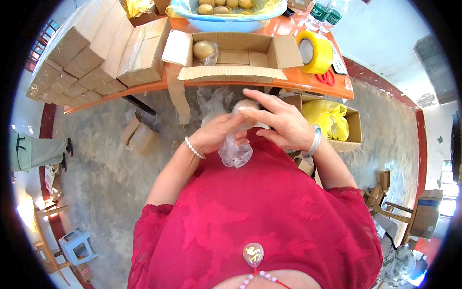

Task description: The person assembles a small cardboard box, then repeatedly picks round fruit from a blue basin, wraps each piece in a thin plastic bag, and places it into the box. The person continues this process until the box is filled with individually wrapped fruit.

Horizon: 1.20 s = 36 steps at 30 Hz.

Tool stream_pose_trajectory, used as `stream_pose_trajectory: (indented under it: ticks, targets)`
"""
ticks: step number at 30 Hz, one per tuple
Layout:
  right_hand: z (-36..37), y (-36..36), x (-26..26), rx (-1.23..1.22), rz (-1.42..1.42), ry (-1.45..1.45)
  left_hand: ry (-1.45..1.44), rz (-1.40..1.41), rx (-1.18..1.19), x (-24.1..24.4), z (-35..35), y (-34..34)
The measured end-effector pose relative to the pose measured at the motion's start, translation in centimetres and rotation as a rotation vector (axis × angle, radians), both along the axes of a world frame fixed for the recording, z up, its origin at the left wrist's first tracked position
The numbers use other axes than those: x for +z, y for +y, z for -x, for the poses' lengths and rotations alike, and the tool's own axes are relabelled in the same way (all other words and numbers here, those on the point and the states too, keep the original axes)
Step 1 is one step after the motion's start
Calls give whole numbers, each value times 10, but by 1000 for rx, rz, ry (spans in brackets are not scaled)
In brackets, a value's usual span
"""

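Observation:
My left hand (221, 133) holds a potato (247, 105) wrapped in a thin clear plastic bag (235, 153). The bag's crumpled end hangs below my fingers. Over the potato is my right hand (283, 121), its fingers spread and their tips close to my left thumb. Whether those fingertips touch the plastic cannot be told. On the table before me stands an opened cardboard box (231, 74), flaps folded out. One bagged potato (204, 50) sits at its left end.
Stacked cardboard boxes (83, 54) line the table's left side. Behind the opened box is a blue basin (227, 25) of potatoes. Yellow tape (317, 52), red-handled scissors (326, 77) and bottles (321, 14) are at right. A floor box (355, 126) holds a yellow bag (326, 117).

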State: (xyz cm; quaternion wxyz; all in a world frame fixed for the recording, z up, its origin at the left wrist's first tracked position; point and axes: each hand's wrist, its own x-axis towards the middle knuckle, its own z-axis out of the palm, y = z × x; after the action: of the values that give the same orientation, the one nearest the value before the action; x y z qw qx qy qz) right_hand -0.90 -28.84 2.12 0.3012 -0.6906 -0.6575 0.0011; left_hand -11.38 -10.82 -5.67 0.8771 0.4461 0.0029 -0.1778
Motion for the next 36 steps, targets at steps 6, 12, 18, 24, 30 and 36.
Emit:
stream_pose_trajectory:
  ticks: [6, 12, 18, 24, 30, 36]
  targets:
    - [-11, -4, -17, -45, 149, 149, -53, -372, -131, 4, 2, 6]
    - [1, 2, -50, -397, 79, 780, -364, -891, 427, 12, 0, -17]
    - [2, -8, -44, -95, 182, 1329, -184, -611, 519, -12, -2, -16]
    - [1, -7, -47, -205, 153, 1372, -73, -400, 416, -15, -4, -13]
    - [5, -9, -59, -365, 131, 1448, -127, -543, 350, -8, 0, -18]
    - [1, -11, -55, -203, 132, 1301, -158, -659, 241, -8, 3, -11]
